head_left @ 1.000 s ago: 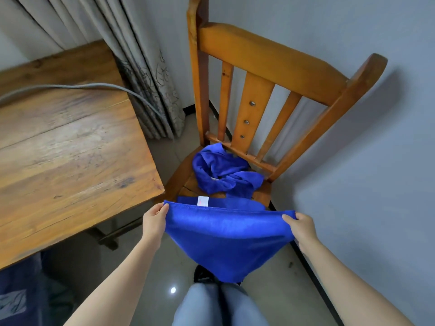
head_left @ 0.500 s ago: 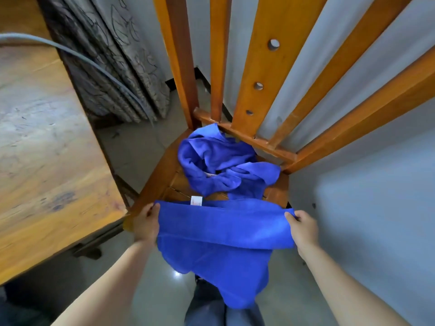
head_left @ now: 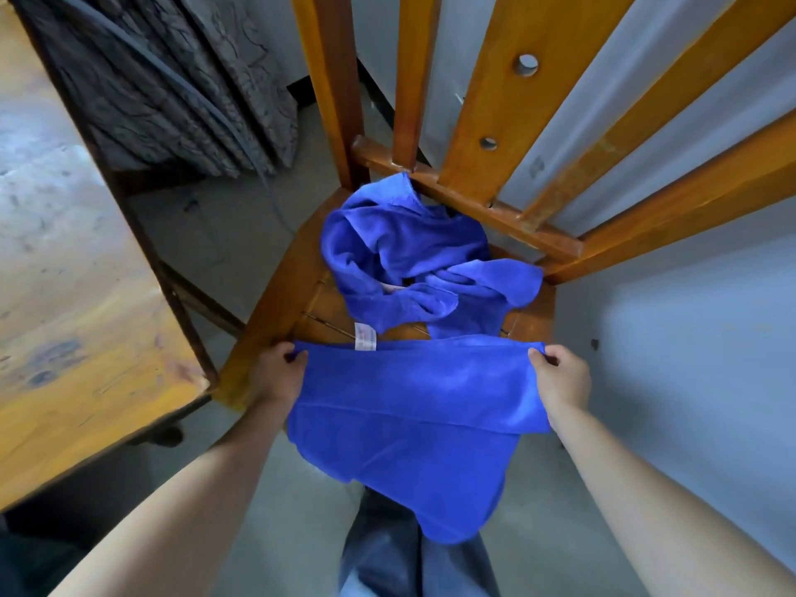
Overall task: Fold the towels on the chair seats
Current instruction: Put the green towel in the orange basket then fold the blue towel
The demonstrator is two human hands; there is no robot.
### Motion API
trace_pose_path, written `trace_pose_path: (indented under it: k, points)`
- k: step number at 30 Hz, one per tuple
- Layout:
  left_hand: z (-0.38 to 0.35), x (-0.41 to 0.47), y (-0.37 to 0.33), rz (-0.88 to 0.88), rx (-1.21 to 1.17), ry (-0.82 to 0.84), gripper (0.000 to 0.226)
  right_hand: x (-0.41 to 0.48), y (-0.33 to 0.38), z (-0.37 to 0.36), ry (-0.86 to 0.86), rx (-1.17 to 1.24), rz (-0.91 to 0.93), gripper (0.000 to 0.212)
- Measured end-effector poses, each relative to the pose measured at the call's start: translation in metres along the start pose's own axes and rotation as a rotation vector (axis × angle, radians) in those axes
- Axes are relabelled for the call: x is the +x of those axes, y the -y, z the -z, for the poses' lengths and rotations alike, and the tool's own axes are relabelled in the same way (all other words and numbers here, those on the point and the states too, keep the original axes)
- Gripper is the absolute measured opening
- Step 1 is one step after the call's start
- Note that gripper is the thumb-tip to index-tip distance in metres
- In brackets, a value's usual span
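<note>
I hold a blue towel [head_left: 413, 407] stretched between both hands at the front edge of the wooden chair seat [head_left: 275, 303]. My left hand [head_left: 275, 372] pinches its left top corner and my right hand [head_left: 560, 377] pinches its right top corner. The towel is doubled over, and its lower part hangs down in front of the seat over my legs. A white label [head_left: 365, 337] sticks up from its top edge. A second blue towel [head_left: 413, 260] lies crumpled on the back of the seat, against the chair's back slats.
A wooden table [head_left: 77, 303] stands close on the left, its corner near the chair's front left. A patterned curtain [head_left: 172, 92] and a grey cable [head_left: 181, 79] hang behind it. A grey wall [head_left: 689, 338] is right of the chair. My jeans-clad legs [head_left: 387, 545] are below the towel.
My head has moved in closer over the seat. Both hands, still holding the towel's corners, have carried its top edge forward to the seat's front, and the hanging part is spread flatter.
</note>
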State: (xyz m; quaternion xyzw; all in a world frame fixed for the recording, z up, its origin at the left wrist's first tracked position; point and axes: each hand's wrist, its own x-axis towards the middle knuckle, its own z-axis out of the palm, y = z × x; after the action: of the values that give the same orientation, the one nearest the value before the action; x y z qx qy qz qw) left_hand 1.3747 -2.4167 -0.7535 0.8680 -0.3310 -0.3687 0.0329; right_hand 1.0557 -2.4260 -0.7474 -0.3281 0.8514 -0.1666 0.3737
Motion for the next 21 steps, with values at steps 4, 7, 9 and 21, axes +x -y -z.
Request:
trace_pose_path:
  k: [4,7,9,21]
  points:
    - [-0.001,0.003,-0.003,-0.018,0.016,0.002,0.032,0.002,0.002,-0.006,0.038,-0.024,0.026,0.014]
    - [-0.002,0.003,-0.001,-0.076,0.056,-0.006,0.031,0.004,0.002,-0.010,0.066,-0.010,0.013,0.017]
    - [-0.004,0.002,0.001,-0.099,0.040,0.003,0.038,0.003,0.000,-0.010,0.073,0.024,-0.010,0.018]
    - [-0.001,0.005,0.006,-0.131,0.047,0.031,0.020,0.007,0.003,0.000,0.152,0.432,-0.258,0.022]
